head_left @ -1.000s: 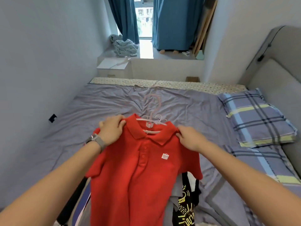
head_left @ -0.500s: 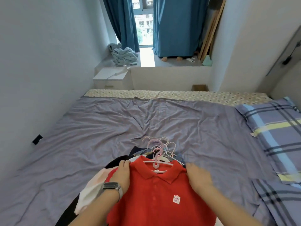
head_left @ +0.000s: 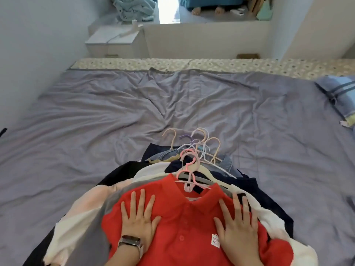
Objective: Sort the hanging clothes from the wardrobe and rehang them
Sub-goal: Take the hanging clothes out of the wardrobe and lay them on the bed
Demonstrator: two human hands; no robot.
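Observation:
A red polo shirt (head_left: pixel 180 223) on a pink hanger (head_left: pixel 189 177) lies on top of a pile of hung clothes (head_left: pixel 134 177) at the near edge of the bed. My left hand (head_left: pixel 139 215) lies flat on the shirt's left shoulder, fingers spread and straight. My right hand (head_left: pixel 237 225) lies flat on its right shoulder, fingertips reaching past the shirt's edge. Several pastel hanger hooks (head_left: pixel 199 143) fan out beyond the collar. Under the red shirt show white, grey, black, navy and denim garments.
The bed's wrinkled purple-grey sheet (head_left: pixel 134 116) stretches ahead. A plaid pillow (head_left: pixel 340 96) sits at the right edge. Beyond the bed stand a white bedside cabinet (head_left: pixel 115 41) and a raised ledge with crumpled blue cloth (head_left: pixel 132 8). A wall runs along the left.
The red shirt, held up by its shoulders a second ago, has come down onto the pile. Both hands let go of the shoulders and now press flat on it.

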